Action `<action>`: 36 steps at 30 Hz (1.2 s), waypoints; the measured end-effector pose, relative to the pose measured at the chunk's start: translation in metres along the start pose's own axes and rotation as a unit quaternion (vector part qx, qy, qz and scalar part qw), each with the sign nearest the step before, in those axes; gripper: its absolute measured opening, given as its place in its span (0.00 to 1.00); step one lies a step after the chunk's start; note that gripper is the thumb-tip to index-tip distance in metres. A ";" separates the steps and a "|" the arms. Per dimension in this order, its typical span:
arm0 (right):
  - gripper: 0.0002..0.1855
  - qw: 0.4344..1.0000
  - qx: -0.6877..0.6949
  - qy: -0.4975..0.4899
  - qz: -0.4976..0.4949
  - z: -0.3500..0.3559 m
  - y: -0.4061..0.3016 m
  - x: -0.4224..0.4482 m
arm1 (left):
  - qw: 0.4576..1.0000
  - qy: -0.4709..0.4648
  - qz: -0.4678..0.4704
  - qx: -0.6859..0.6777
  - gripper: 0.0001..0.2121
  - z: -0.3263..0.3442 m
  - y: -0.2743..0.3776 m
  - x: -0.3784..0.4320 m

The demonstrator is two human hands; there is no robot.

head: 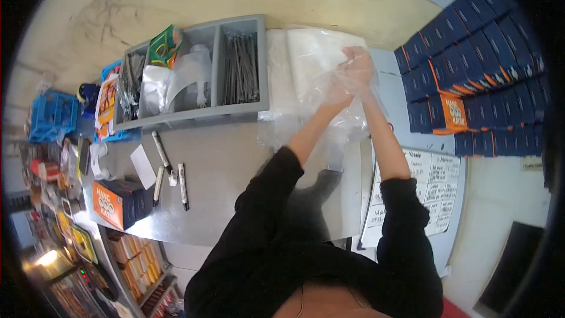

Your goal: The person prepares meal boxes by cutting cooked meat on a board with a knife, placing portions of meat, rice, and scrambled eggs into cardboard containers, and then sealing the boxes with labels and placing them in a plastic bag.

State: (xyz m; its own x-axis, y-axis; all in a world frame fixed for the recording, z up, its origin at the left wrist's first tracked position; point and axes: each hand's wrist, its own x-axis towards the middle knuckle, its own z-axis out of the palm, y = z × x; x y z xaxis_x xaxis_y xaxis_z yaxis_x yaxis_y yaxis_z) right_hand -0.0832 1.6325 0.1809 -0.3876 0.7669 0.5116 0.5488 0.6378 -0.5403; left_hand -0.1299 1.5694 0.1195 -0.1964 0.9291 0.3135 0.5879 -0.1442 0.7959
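Note:
Both of my hands are close together over a stack of clear plastic bags [304, 48] at the back of a metal table [212, 141]. My right hand [359, 66] has its fingers curled on a loose clear plastic bag [355, 117]. Just below it is my left hand [339, 90], crossed by the same film. Glare and folds hide its fingers, so its grip is unclear. Crumpled film drapes around both wrists and down toward the table. Beside the stack, on the left, stands a grey divided bin [263, 62].
Inside the bin are wrapped dark utensils [240, 68] and a green packet [165, 46]. Several marker pens [183, 185] and boxes [123, 203] lie at left. Dark blue boxes [481, 53] are stacked at right, above a whiteboard [441, 194] with writing.

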 end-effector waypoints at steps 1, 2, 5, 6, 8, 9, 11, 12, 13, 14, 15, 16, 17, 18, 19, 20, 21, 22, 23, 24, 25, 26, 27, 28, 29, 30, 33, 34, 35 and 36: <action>0.12 0.991 0.061 0.033 0.118 0.002 -0.020 -0.007 | 0.985 0.104 0.095 0.101 0.25 0.005 -0.016 0.006; 0.11 0.926 0.260 0.067 0.265 0.001 -0.012 -0.021 | 0.985 0.105 0.100 0.091 0.25 0.011 -0.011 0.016; 0.11 0.972 0.185 -0.123 0.071 -0.016 -0.005 -0.099 | 0.993 -0.010 -0.095 0.070 0.25 0.001 -0.020 0.034; 0.10 0.888 0.396 -0.149 0.180 -0.027 -0.020 -0.125 | 0.986 -0.032 -0.134 0.091 0.25 -0.002 -0.016 0.037; 0.08 0.460 0.788 0.032 0.408 -0.061 -0.050 -0.171 | 0.972 -0.066 -0.190 0.118 0.25 0.001 0.019 0.046; 0.07 0.509 0.722 0.061 0.464 -0.097 -0.087 -0.165 | 0.969 -0.050 -0.206 0.124 0.24 -0.004 0.021 0.045; 0.08 0.614 0.655 0.048 0.439 -0.163 -0.130 -0.171 | 0.975 0.039 -0.196 0.101 0.24 0.000 0.018 0.029; 0.09 0.664 0.656 0.001 0.358 -0.191 -0.129 -0.179 | 0.975 0.104 -0.176 0.088 0.23 0.006 0.001 0.016; 0.11 0.682 0.644 0.050 0.344 -0.212 -0.127 -0.185 | 0.971 0.166 -0.151 0.077 0.22 0.011 -0.014 0.005; 0.12 0.690 0.621 0.101 0.356 -0.239 -0.105 -0.196 | 0.975 0.156 -0.152 -0.045 0.22 0.024 0.015 -0.014; 0.14 0.688 0.520 0.307 0.403 -0.255 -0.081 -0.209 | 0.951 0.113 -0.176 -0.226 0.21 0.029 0.056 -0.040; 0.17 0.700 0.575 0.274 0.323 -0.286 -0.050 -0.225 | 0.882 0.075 -0.212 -0.415 0.20 0.025 0.095 -0.068; 0.17 0.701 0.566 0.289 0.323 -0.305 -0.040 -0.232 | 0.779 0.050 -0.237 -0.578 0.19 0.015 0.136 -0.096; 0.18 0.729 0.563 0.268 0.283 -0.319 -0.034 -0.240 | 0.666 0.038 -0.247 -0.703 0.19 0.002 0.175 -0.125; 0.18 0.740 0.563 0.256 0.262 -0.322 -0.033 -0.242 | 0.560 0.037 -0.240 -0.792 0.18 -0.011 0.211 -0.148; 0.19 0.750 0.566 0.242 0.241 -0.324 -0.036 -0.243 | 0.483 0.050 -0.230 -0.843 0.17 -0.028 0.241 -0.167; 0.21 0.712 0.560 0.284 0.313 -0.315 -0.050 -0.240 | 0.450 0.073 -0.216 -0.863 0.17 -0.043 0.259 -0.182; 0.24 0.671 0.550 0.316 0.383 -0.306 -0.070 -0.242 | 0.448 0.089 -0.201 -0.867 0.16 -0.060 0.271 -0.197; 0.24 0.670 0.558 0.306 0.383 -0.301 -0.101 -0.245 | 0.475 0.112 -0.169 -0.856 0.16 -0.075 0.279 -0.204; 0.29 0.581 0.676 0.210 0.403 -0.295 -0.136 -0.246 | 0.507 0.139 -0.137 -0.840 0.16 -0.091 0.286 -0.211; 0.34 0.472 0.773 0.100 0.412 -0.293 -0.158 -0.252 | 0.542 0.174 -0.101 -0.816 0.15 -0.106 0.290 -0.217; 0.37 0.454 0.843 0.005 0.289 -0.277 -0.152 -0.286 | 0.575 0.213 -0.063 -0.787 0.15 -0.123 0.293 -0.223; 0.41 0.416 0.891 -0.087 0.158 -0.262 -0.146 -0.320 | 0.604 0.250 -0.027 -0.756 0.15 -0.139 0.298 -0.227; 0.41 0.397 0.897 -0.111 0.161 -0.261 -0.157 -0.331 | 0.630 0.291 0.005 -0.721 0.14 -0.155 0.298 -0.233; 0.38 0.539 0.783 -0.186 0.250 -0.258 -0.182 -0.342 | 0.655 0.342 0.036 -0.673 0.14 -0.182 0.301 -0.250; 0.36 0.603 0.712 -0.225 0.281 -0.255 -0.199 -0.348 | 0.671 0.384 0.061 -0.631 0.14 -0.205 0.303 -0.267; 0.26 0.374 0.772 -0.147 0.493 -0.234 -0.250 -0.360 | 0.692 0.490 0.099 -0.521 0.13 -0.254 0.311 -0.315; 0.19 0.166 0.867 -0.225 0.412 -0.230 -0.258 -0.370 | 0.686 0.542 0.097 -0.476 0.12 -0.263 0.313 -0.329; 0.19 0.162 0.866 -0.232 0.412 -0.225 -0.273 -0.381 | 0.685 0.547 0.100 -0.471 0.12 -0.272 0.310 -0.343; 0.14 0.323 0.827 -0.285 0.360 -0.219 -0.295 -0.390 | 0.655 0.579 0.091 -0.477 0.11 -0.279 0.300 -0.357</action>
State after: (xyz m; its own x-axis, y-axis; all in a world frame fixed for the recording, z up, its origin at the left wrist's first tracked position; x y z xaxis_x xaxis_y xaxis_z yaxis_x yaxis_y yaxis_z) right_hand 0.0681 1.1297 0.2873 -0.9332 0.3463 -0.0961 -0.3157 -0.9176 -0.2414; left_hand -0.1023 1.0990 0.3911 -0.9794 0.0662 0.1909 0.0343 -0.8767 0.4798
